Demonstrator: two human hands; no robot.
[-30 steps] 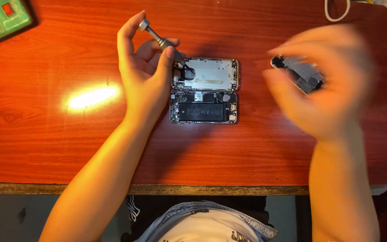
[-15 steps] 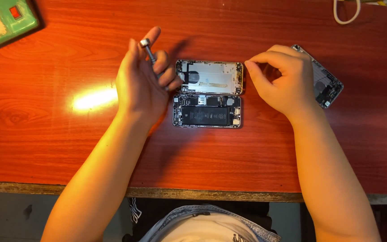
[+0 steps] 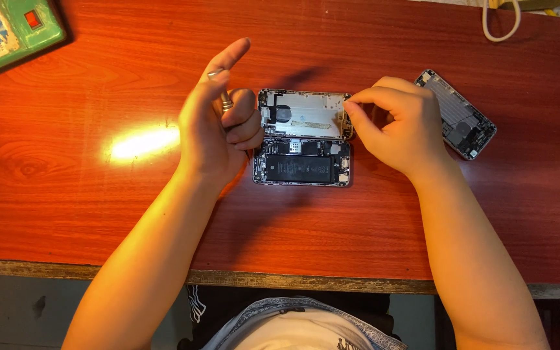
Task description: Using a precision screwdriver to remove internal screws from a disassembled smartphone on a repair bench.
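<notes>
An opened phone lies in the middle of the red wooden table (image 3: 98,214): its screen half (image 3: 306,114) is folded back above the body (image 3: 301,167) with the black battery. My left hand (image 3: 218,123) rests at the phone's left edge and grips a small metal screwdriver (image 3: 223,97), index finger raised. My right hand (image 3: 393,123) pinches at the right end of the screen half with thumb and forefinger; whether it holds a tiny part is not visible.
A second phone housing (image 3: 456,114) lies open-side up to the right of my right hand. A green board (image 3: 4,29) sits at the far left corner. A white cable loop (image 3: 500,23) hangs at the far edge.
My right hand set the second phone housing down at the right and came to the opened phone's right end. My left hand turned the screwdriver more upright in its grip.
</notes>
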